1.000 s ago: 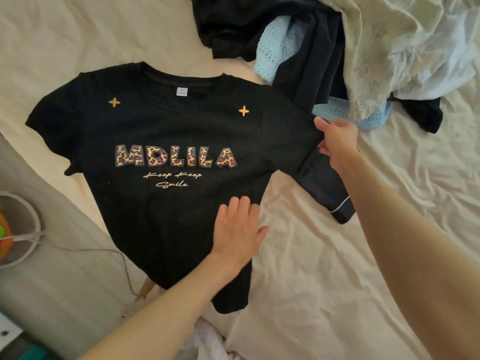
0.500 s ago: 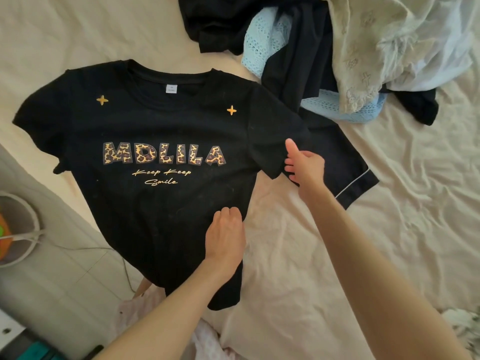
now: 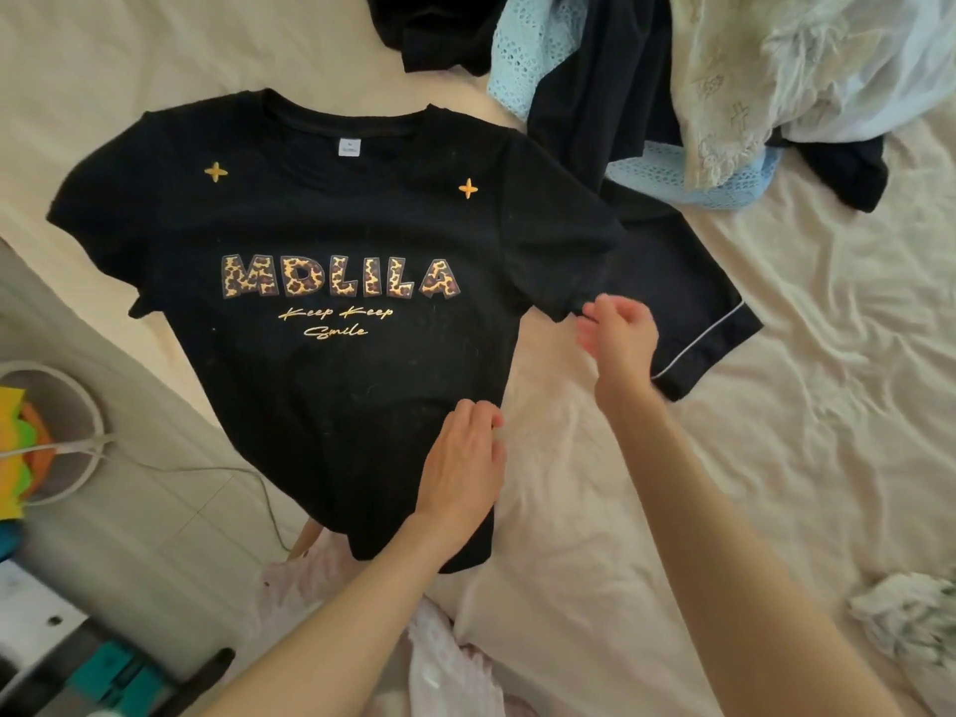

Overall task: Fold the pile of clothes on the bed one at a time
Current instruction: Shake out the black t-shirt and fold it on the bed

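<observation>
Black tee (image 3: 320, 240) spread flat on bed (image 3: 776, 432), print reading "MDLILA", "Keep Keep Smile"; left hand (image 3: 460, 463) resting on its side edge, fingers relaxed; right hand (image 3: 618, 336) blurred beside sleeve hem, grip impossible to tell; pile (image 3: 698, 85) beyond.

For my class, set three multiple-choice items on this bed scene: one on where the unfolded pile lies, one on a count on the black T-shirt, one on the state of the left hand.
1. Where does the pile of clothes lie from the black T-shirt?
A. upper right
B. lower left
C. on top of its printed front

2. How many gold stars does the T-shirt bear?
A. one
B. two
C. four

3. What is the left hand doing?
A. gripping a hanger
B. resting on the T-shirt near its side edge
C. hanging off the bed

Key: 1 A, the heap sits toward the top right; 2 B, one star on each side of the neck; 3 B, it lies on the black cloth.
</observation>
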Demonstrator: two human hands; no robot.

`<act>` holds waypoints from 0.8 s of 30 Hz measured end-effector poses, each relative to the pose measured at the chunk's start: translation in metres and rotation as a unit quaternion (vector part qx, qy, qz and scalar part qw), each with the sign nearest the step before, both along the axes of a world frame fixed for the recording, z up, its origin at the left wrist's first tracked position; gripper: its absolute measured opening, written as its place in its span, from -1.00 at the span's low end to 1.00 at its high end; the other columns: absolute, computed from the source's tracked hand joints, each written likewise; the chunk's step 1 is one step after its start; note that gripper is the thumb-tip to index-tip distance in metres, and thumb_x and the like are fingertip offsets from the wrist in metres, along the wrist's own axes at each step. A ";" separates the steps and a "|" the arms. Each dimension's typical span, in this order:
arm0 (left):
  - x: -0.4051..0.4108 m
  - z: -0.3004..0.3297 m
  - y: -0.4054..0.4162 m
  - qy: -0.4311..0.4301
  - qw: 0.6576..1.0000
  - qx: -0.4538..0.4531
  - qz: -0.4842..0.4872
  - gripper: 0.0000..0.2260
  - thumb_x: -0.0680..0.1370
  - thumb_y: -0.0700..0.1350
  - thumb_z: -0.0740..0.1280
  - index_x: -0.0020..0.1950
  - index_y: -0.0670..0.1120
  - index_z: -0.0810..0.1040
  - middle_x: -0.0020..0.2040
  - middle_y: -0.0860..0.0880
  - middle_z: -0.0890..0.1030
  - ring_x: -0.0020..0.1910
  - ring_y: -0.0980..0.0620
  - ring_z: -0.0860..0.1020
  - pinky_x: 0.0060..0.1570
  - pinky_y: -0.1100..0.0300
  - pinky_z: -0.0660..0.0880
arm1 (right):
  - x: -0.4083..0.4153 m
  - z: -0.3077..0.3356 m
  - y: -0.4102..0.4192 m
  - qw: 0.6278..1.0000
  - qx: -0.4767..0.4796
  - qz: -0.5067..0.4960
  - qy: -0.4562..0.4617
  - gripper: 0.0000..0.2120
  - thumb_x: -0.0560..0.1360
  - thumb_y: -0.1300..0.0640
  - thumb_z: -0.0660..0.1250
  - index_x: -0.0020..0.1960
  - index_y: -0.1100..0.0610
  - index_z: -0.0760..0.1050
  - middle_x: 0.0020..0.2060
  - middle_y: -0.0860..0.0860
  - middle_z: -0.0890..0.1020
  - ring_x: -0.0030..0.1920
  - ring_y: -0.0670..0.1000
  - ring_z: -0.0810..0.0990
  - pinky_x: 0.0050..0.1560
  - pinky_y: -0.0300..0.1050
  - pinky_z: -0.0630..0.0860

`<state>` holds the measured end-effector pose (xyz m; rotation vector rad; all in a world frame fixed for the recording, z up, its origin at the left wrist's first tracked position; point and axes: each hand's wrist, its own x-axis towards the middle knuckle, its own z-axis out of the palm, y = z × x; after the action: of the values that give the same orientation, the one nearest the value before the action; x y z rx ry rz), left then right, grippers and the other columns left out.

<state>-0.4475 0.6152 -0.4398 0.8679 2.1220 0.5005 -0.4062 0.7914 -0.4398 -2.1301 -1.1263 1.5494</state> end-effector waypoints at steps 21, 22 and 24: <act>-0.230 -0.041 -0.132 -0.238 0.893 0.002 0.383 -0.73 0.59 -0.06 0.27 0.28 -0.04 0.42 0.16 0.04 0.53 0.23 0.01 0.47 0.14 0.17 0.42 | -0.002 -0.010 -0.166 0.951 0.019 0.209 -0.228 -0.68 0.54 0.04 0.27 -0.33 0.10 0.29 -0.18 0.08 0.37 -0.22 0.07 0.35 -0.19 -0.11 0.29; -0.229 -0.040 -0.135 -0.265 0.892 0.006 0.366 -0.76 0.57 -0.05 0.28 0.23 -0.02 0.44 0.14 0.05 0.55 0.22 0.01 0.48 0.14 0.17 0.43 | -0.003 -0.007 -0.167 0.957 0.022 0.194 -0.215 -0.73 0.55 0.04 0.27 -0.29 0.09 0.35 -0.18 0.08 0.41 -0.21 0.06 0.39 -0.17 -0.10 0.34; -0.223 -0.039 -0.146 -0.292 0.896 0.003 0.333 -0.75 0.55 -0.05 0.32 0.22 0.00 0.45 0.16 0.03 0.56 0.22 0.01 0.48 0.21 0.12 0.42 | 0.000 0.002 -0.170 0.972 0.020 0.155 -0.177 -0.84 0.55 0.04 0.28 -0.19 0.05 0.45 -0.21 -0.02 0.50 -0.18 -0.01 0.49 -0.08 -0.08 0.44</act>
<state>-0.6704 0.4688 -0.4787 -0.0692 1.7885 0.9745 -0.4065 0.6211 -0.4375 -2.3517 -1.6609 1.2704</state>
